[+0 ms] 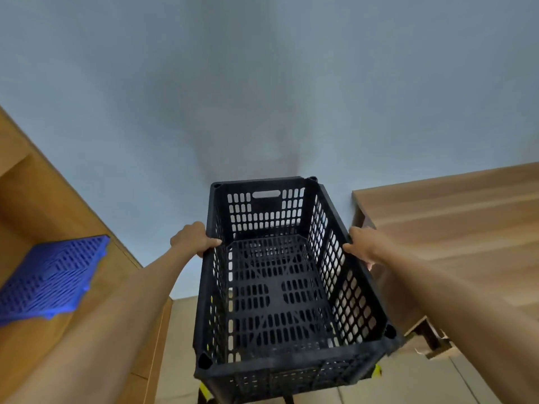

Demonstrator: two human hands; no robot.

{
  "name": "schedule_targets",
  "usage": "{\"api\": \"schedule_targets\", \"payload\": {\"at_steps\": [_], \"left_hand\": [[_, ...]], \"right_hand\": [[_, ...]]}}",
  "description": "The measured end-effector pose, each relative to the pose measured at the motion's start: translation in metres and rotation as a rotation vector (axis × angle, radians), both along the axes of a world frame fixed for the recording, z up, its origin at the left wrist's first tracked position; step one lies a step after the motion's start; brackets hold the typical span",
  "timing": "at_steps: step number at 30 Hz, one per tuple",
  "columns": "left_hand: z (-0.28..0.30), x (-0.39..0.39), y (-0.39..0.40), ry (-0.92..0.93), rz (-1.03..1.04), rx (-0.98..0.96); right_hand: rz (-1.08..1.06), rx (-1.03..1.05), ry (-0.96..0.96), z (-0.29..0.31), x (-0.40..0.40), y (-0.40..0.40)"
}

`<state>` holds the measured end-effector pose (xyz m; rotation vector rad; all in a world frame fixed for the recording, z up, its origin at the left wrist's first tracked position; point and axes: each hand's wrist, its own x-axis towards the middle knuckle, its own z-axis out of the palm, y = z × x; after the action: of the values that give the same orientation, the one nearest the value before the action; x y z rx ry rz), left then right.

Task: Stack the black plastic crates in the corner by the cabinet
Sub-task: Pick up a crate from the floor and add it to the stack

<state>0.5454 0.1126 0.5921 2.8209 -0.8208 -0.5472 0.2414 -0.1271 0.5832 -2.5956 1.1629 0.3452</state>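
An empty black plastic crate (280, 290) with perforated walls and floor fills the centre of the head view, its far end close to the pale wall. My left hand (194, 237) grips the crate's left rim, and my right hand (363, 246) grips the right rim. Both arms reach forward from the bottom corners. Dark parts with yellow marks (377, 371) show under the crate; whether another crate lies beneath it, I cannot tell.
A wooden cabinet (32, 182) stands at the left with a blue perforated plastic panel (51, 278) lying on it. A wooden table top (455, 211) is at the right, against the wall. Beige floor tiles (180, 345) show between the cabinet and the crate.
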Motion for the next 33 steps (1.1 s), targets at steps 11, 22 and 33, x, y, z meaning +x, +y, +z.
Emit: {"api": "schedule_targets", "payload": {"at_steps": [11, 22, 33], "left_hand": [[-0.046, 0.121, -0.065, 0.091, -0.175, 0.202], [-0.107, 0.14, -0.1, 0.332, -0.18, 0.301], [-0.112, 0.116, -0.095, 0.388, 0.051, 0.092]], "right_hand": [[-0.073, -0.011, 0.138, -0.043, 0.114, -0.044], [-0.106, 0.139, 0.269, -0.091, 0.136, -0.081], [-0.087, 0.179, 0.333, -0.089, 0.139, -0.083]]}}
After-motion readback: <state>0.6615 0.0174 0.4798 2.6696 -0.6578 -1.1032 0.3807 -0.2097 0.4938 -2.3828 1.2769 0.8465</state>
